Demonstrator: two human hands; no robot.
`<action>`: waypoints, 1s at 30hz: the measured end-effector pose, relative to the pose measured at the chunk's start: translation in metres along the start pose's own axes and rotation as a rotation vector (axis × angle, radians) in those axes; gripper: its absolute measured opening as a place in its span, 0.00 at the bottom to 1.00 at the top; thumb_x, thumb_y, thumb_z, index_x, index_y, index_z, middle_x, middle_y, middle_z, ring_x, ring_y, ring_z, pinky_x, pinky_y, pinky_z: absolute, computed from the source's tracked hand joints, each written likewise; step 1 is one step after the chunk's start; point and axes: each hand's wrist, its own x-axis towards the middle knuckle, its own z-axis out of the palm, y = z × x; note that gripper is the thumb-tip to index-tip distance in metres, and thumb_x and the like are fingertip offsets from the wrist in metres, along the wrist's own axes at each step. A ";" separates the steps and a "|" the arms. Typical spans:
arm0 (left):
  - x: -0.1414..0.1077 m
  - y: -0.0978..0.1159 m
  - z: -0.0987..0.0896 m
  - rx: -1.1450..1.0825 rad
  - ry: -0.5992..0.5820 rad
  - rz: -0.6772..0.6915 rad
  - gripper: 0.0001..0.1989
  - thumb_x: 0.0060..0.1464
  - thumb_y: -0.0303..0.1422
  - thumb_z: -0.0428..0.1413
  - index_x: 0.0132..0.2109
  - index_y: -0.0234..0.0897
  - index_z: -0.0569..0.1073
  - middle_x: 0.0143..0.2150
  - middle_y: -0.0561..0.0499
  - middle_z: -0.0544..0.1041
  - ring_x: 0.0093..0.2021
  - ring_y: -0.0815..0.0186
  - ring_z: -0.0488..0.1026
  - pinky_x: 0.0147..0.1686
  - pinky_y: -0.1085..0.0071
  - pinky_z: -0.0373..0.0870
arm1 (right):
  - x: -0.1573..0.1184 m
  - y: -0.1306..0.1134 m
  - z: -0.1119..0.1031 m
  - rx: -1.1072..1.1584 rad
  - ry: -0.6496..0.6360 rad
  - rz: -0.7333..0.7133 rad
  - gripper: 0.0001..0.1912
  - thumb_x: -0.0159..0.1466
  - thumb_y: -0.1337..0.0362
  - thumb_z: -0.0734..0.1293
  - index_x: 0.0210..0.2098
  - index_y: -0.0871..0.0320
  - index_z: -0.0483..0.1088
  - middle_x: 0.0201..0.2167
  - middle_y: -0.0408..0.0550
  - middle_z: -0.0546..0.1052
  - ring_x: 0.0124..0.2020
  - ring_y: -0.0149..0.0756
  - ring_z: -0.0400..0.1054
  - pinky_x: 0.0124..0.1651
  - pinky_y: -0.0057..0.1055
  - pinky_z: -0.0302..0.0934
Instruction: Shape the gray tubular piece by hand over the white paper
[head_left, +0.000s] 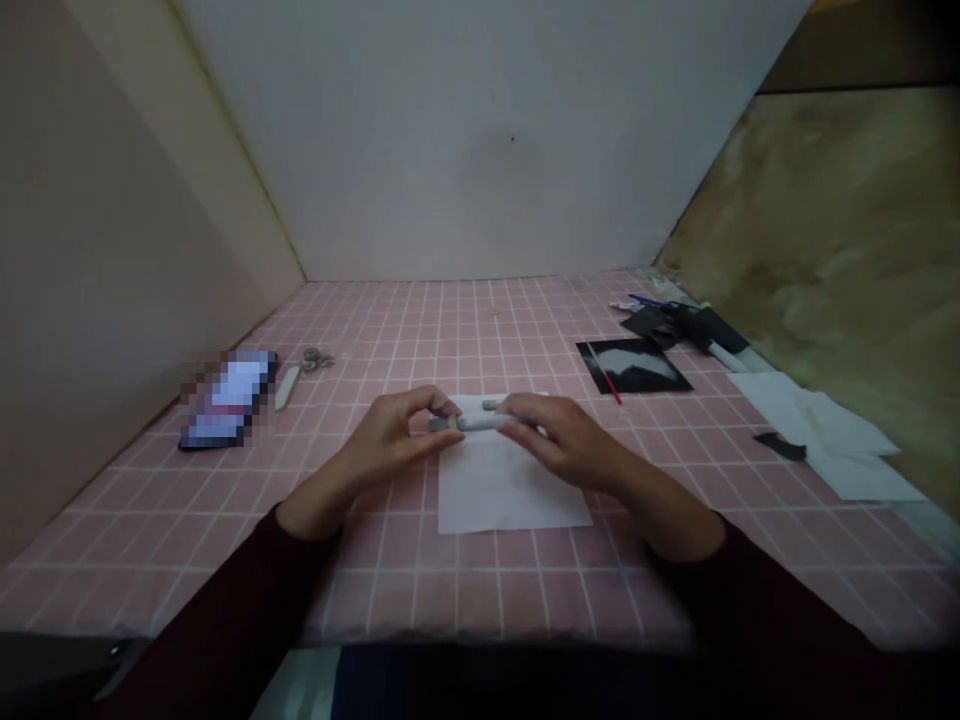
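Observation:
Both hands hold a slim white tube with grey ends (480,423), level above a sheet of white paper (510,490). My left hand (401,430) pinches its left end between thumb and fingers. My right hand (559,435) is closed on the right part, with the fingers hiding some of it. A short grey piece (491,405) shows just behind the tube by the right fingertips; whether it belongs to the tube I cannot tell. The paper lies flat on the table under both hands.
A phone (229,400) lies at the left, beside a white stick (286,388) and small grey rings (315,358). Rightward lie a black sheet with a white patch (645,362), a thin red stick (611,385), dark scraps (652,322), white papers (825,430) and a black strip (781,446).

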 end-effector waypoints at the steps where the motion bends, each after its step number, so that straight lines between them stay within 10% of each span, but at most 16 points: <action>1: 0.000 -0.001 -0.001 -0.004 0.032 0.007 0.08 0.56 0.37 0.63 0.39 0.37 0.76 0.37 0.50 0.79 0.38 0.64 0.75 0.41 0.69 0.68 | 0.000 0.000 -0.002 -0.015 0.020 0.005 0.11 0.71 0.60 0.60 0.33 0.57 0.66 0.29 0.45 0.70 0.30 0.34 0.63 0.35 0.32 0.54; 12: 0.000 -0.003 0.005 -0.010 0.072 0.059 0.08 0.57 0.35 0.63 0.42 0.37 0.75 0.39 0.51 0.79 0.40 0.64 0.75 0.43 0.68 0.70 | -0.002 -0.002 -0.005 -0.013 0.031 0.041 0.13 0.71 0.59 0.60 0.34 0.59 0.69 0.29 0.45 0.70 0.30 0.33 0.63 0.36 0.31 0.54; 23: 0.000 -0.002 0.008 0.347 0.229 0.327 0.09 0.57 0.33 0.64 0.45 0.38 0.75 0.42 0.46 0.80 0.47 0.57 0.75 0.46 0.60 0.71 | 0.004 0.012 0.000 0.736 -0.135 0.494 0.21 0.63 0.49 0.65 0.24 0.60 0.71 0.14 0.34 0.54 0.17 0.24 0.44 0.28 0.28 0.51; 30: 0.000 -0.002 0.007 0.346 0.160 0.340 0.08 0.56 0.32 0.65 0.43 0.38 0.76 0.39 0.47 0.80 0.48 0.56 0.75 0.48 0.60 0.70 | 0.003 0.013 -0.001 0.754 -0.167 0.535 0.21 0.61 0.48 0.67 0.25 0.60 0.73 0.14 0.34 0.56 0.17 0.24 0.48 0.29 0.29 0.53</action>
